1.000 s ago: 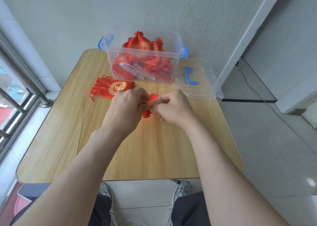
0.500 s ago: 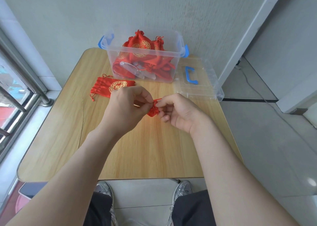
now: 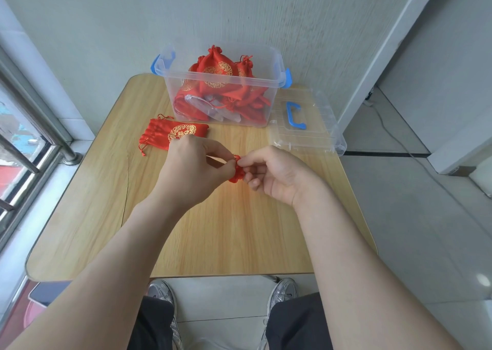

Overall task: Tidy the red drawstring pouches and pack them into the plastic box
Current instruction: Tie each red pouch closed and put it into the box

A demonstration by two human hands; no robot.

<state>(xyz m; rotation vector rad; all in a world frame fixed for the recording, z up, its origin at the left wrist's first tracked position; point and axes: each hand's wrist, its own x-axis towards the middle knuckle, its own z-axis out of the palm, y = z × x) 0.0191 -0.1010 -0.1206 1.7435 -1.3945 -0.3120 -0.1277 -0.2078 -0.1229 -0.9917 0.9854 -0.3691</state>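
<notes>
While both forearms reach up from the frame's bottom, the left hand (image 3: pixel 194 171) and right hand (image 3: pixel 277 175) meet at centre, curled fingers (image 3: pixel 251 158) pinching a red pouch (image 3: pixel 237 174) over the bench (image 3: pixel 239 230).

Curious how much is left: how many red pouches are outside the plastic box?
2. One flat pouch lies on the table by the plastic box; the other pouch is pinched between left hand and right hand. None looks hidden.
</notes>
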